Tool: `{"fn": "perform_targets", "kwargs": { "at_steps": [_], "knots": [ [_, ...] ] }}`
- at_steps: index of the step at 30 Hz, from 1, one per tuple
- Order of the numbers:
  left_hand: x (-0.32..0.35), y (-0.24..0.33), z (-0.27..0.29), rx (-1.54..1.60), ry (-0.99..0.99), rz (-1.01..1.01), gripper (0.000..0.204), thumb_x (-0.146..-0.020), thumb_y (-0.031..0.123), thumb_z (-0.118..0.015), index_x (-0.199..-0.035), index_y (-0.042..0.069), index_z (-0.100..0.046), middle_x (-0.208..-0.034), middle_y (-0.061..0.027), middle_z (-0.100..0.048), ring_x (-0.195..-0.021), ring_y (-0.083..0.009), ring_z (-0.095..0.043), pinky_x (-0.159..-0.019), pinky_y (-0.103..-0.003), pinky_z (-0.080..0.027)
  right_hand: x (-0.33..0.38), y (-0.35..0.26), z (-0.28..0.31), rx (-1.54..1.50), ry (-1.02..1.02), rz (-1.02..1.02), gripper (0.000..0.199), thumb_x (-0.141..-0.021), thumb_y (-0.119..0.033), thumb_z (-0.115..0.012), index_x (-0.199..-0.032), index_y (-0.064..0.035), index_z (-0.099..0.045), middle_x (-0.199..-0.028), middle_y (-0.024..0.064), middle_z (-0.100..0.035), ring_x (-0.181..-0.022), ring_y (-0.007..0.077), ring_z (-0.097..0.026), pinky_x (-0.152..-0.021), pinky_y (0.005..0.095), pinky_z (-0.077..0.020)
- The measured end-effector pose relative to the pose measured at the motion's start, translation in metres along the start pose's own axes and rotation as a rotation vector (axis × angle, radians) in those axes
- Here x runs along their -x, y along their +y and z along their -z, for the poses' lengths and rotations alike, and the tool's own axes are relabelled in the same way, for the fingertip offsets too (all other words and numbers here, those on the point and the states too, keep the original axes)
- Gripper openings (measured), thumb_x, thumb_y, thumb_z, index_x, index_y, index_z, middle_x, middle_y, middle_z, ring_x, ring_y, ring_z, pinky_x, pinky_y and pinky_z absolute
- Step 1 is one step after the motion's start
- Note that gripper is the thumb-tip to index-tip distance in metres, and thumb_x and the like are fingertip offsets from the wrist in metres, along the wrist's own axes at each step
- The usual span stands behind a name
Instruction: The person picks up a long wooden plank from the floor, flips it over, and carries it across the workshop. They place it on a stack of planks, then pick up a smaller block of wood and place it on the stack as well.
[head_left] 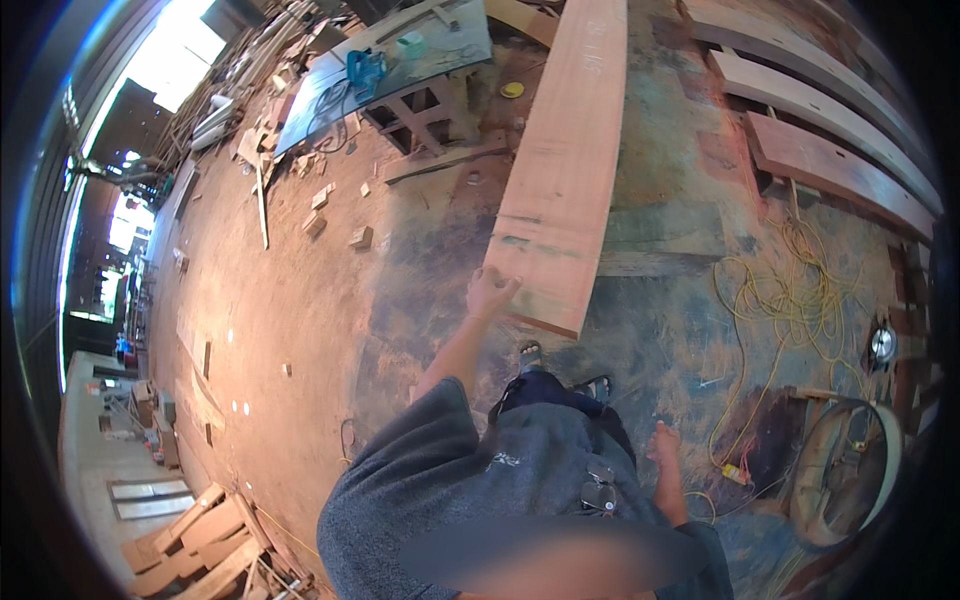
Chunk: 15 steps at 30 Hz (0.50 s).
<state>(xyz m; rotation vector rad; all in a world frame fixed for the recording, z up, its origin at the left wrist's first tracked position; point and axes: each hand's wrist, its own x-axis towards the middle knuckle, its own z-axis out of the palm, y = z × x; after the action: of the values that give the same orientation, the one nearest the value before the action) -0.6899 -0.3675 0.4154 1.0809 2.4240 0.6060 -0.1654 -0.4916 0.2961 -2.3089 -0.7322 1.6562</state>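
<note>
A long, wide, pale reddish wooden plank (562, 180) stretches away in front of me, with dark streaks across its nearer part and faint chalk-like marks at its far end. My left hand (492, 292) grips its left edge close to the near end, thumb on the top face and the other fingers hidden beneath. My right hand (663, 442) hangs beside my body, away from the plank, its fingers loosely apart and nothing visible in them.
A work table (440, 60) at the far left carries a blue power tool (366, 72). Long boards (840, 165) lie raised at the right. Tangled yellow cord (790, 285) and a large oval ring (845, 475) are right of me. Wood offcuts (312, 222) litter the floor; planks (205, 535) lie heaped lower left.
</note>
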Motion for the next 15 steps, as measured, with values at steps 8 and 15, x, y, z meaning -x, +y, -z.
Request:
{"fn": "perform_targets", "kwargs": {
  "at_steps": [8,15],
  "knots": [
    [-0.001,-0.018,0.004,-0.004,-0.149,-0.105,0.068,-0.077,0.055,-0.07,-0.123,0.006,-0.058,-0.145,-0.0225,-0.044,-0.131,-0.0404,-0.045,-0.105,-0.045,-0.041,0.039,-0.155,-0.096,0.372,-0.005,0.629,0.054,-0.092,-0.04,-0.059,-0.127,0.0019,-0.06,-0.124,0.0247,-0.064,-0.119,0.0386,-0.059,-0.102,0.0419,-0.0443],
    [0.013,-0.04,0.006,-0.048,-0.118,-0.29,0.069,-0.083,0.041,-0.069,-0.136,0.004,-0.047,-0.152,-0.029,-0.032,-0.137,-0.0417,-0.04,-0.108,-0.046,-0.04,0.103,-0.251,-0.204,0.477,0.037,0.896,0.066,-0.089,-0.037,-0.062,-0.139,0.0017,-0.048,-0.139,0.0244,-0.05,-0.127,0.0388,-0.052,-0.103,0.0437,-0.0442]
  ]
}}
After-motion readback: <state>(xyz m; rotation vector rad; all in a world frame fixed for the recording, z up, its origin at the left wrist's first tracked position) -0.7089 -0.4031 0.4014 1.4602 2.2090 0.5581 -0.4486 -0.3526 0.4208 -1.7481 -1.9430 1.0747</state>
